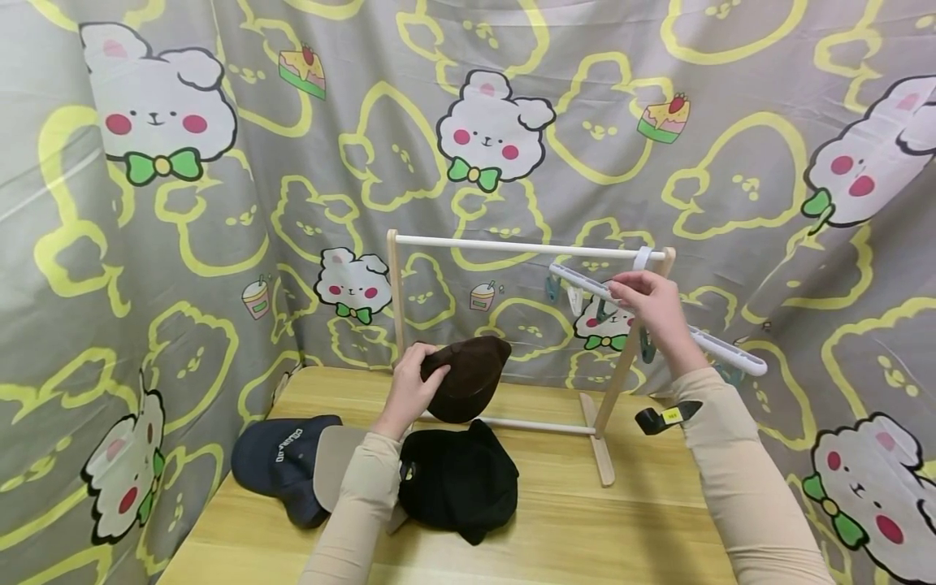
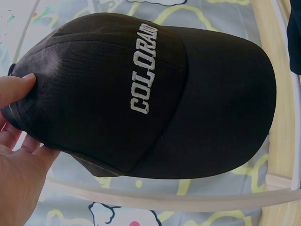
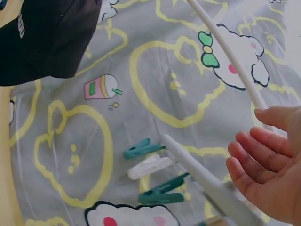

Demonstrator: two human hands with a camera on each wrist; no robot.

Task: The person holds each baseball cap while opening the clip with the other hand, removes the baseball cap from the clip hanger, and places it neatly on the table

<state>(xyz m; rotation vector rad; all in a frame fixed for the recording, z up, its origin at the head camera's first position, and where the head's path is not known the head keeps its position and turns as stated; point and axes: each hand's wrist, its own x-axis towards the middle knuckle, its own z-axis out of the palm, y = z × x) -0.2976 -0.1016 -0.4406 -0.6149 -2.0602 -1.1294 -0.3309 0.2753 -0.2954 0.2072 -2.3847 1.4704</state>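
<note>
My left hand grips a dark brown baseball cap by its back edge, thumb on the outside and fingers underneath. In the left wrist view white lettering shows on the front of this cap, whose brim points away from the hand. My right hand is raised beside a white clip hanger, its fingers loosely bent close to the bar. Green and white clips hang along the hanger. The hanger hangs by its light hook near the right end of the rack's white rod.
On the wooden table lie a black cap and a navy cap with a beige brim beside it. The rack's wooden right post stands behind the right hand. A patterned curtain encloses the table.
</note>
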